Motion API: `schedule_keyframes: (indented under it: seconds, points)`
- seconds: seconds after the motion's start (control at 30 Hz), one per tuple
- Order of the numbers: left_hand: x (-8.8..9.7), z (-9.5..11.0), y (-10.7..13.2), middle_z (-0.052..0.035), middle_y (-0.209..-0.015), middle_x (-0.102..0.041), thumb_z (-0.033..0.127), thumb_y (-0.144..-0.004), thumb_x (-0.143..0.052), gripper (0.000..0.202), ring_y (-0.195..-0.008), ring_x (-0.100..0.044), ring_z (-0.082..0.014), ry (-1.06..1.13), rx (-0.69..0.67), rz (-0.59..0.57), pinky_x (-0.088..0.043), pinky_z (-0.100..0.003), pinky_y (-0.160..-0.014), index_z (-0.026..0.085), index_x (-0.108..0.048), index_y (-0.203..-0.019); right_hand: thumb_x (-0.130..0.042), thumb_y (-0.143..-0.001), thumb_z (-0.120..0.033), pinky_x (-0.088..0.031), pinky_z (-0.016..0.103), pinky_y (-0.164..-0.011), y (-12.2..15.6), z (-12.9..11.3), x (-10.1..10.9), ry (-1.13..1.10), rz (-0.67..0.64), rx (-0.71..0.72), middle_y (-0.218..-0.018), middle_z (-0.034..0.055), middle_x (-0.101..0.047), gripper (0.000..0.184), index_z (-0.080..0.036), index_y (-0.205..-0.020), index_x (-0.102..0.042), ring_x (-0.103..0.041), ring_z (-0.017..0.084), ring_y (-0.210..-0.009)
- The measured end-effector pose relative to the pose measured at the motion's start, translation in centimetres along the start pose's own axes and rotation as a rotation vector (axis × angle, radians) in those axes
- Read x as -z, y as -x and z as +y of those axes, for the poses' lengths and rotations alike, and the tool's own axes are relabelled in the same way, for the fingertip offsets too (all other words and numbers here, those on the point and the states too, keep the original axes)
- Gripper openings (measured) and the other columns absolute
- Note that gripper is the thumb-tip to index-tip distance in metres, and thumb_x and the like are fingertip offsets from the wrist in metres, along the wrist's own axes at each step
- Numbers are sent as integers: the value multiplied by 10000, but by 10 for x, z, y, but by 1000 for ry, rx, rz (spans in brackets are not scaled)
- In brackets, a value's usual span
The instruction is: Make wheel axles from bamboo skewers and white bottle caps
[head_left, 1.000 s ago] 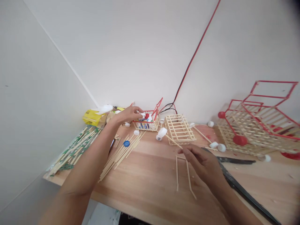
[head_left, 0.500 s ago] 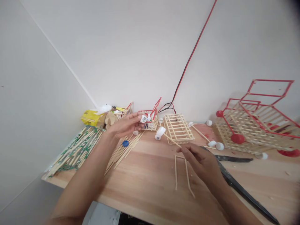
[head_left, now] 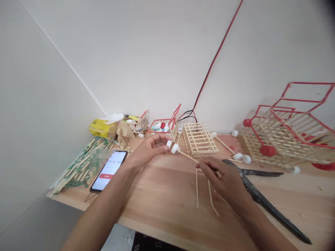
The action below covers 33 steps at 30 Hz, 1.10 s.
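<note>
My left hand (head_left: 153, 150) pinches a white bottle cap (head_left: 169, 143) between thumb and fingers. Right beside it is a second white cap (head_left: 175, 149), fixed on the end of a thin wooden stick (head_left: 188, 156); whether the two caps touch I cannot tell. The other end of that stick is gripped by my right hand (head_left: 218, 174). Under the right fingers, a three-sided frame of sticks (head_left: 197, 190) lies on the wooden table (head_left: 162, 205). Black scissors (head_left: 264, 200) lie partly behind my right hand and forearm.
A stick crate (head_left: 200, 139) and a small red-rimmed basket of caps (head_left: 162, 129) stand at the back. Larger red-and-wood carts (head_left: 293, 129) are at right. More capped sticks (head_left: 226, 145) lie between. Leftward are a phone (head_left: 108, 174), wrapped chopsticks (head_left: 75, 170) and a yellow packet (head_left: 99, 129).
My left hand has moved right and down, bringing its cap up to the capped stick. A phone now shows by my left forearm; the blue cap and most loose sticks are out of sight.
</note>
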State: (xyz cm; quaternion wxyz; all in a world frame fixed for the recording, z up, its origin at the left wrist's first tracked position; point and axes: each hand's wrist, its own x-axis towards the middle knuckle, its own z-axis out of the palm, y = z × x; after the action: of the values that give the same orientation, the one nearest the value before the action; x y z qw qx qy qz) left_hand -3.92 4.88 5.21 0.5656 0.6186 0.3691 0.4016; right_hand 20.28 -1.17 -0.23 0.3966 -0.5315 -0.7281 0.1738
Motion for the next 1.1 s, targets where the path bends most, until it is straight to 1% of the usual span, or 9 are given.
schedule_keyframes:
  seconds: [0.1,0.17,0.5,0.7,0.77,0.83,0.9,1.0,1.1]
  points:
    - [1,-1,1,-45,-959,-666,207,-740,-729,284,-902,-621,-154,29,0,-56,-448,-274,-834,169,-615,-998,-472,-904,-388,-405,254,-560,0,0,0,3,-12,0,-735,19,-683,294,-204,-808,-680,-589,147,-622]
    - [2,-3,1,-50,-960,-673,206,-749,-724,275,-911,-624,-154,30,-1,-68,-450,-275,-844,167,-613,-998,-474,-905,-383,-414,251,-569,0,0,0,-6,-13,-2,-746,21,-687,286,-206,-814,-680,-599,149,-636]
    - [2,-3,3,-58,-969,-675,198,-769,-695,254,-896,-616,-145,-36,-14,-75,-453,-253,-815,169,-631,-1014,-473,-902,-372,-435,257,-580,-1,-2,1,-14,-27,22,-754,28,-692,273,-217,-800,-673,-616,160,-666]
    - [2,-4,4,-64,-964,-685,217,-754,-715,273,-888,-624,-159,-17,-26,-73,-454,-268,-809,169,-643,-1013,-468,-907,-363,-433,261,-585,0,-1,0,-15,-36,31,-764,34,-693,273,-216,-806,-674,-611,161,-667]
    - [3,-6,3,-63,-962,-684,226,-746,-728,283,-875,-620,-155,-5,-23,-48,-454,-264,-802,168,-654,-1013,-470,-906,-371,-429,263,-594,-1,1,0,-24,-42,16,-770,30,-691,274,-218,-818,-679,-604,160,-669]
    - [4,-8,2,-60,-971,-674,245,-746,-735,293,-847,-606,-141,29,-25,16,-451,-249,-777,167,-664,-1018,-472,-903,-393,-426,263,-598,-1,3,0,-67,-30,-19,-763,24,-679,286,-216,-822,-682,-590,155,-665]
    - [6,-11,3,-59,-978,-660,279,-749,-737,306,-810,-589,-126,133,-22,64,-450,-236,-742,167,-670,-1026,-465,-902,-427,-410,259,-570,-2,3,2,-138,-20,-71,-683,9,-631,318,-210,-815,-679,-554,143,-617]
    - [7,-15,7,-64,-938,-648,326,-750,-737,332,-775,-586,-124,350,39,45,-461,-237,-705,158,-671,-1029,-457,-898,-483,-372,251,-520,-4,2,5,-313,-31,-148,-573,-15,-511,365,-193,-799,-657,-479,124,-542]
    - [4,-20,12,-61,-890,-645,315,-766,-726,326,-760,-599,-125,457,123,36,-474,-236,-695,160,-665,-1046,-476,-883,-526,-351,246,-510,-5,0,5,-527,-82,-231,-583,-17,-489,378,-183,-816,-621,-441,113,-531]
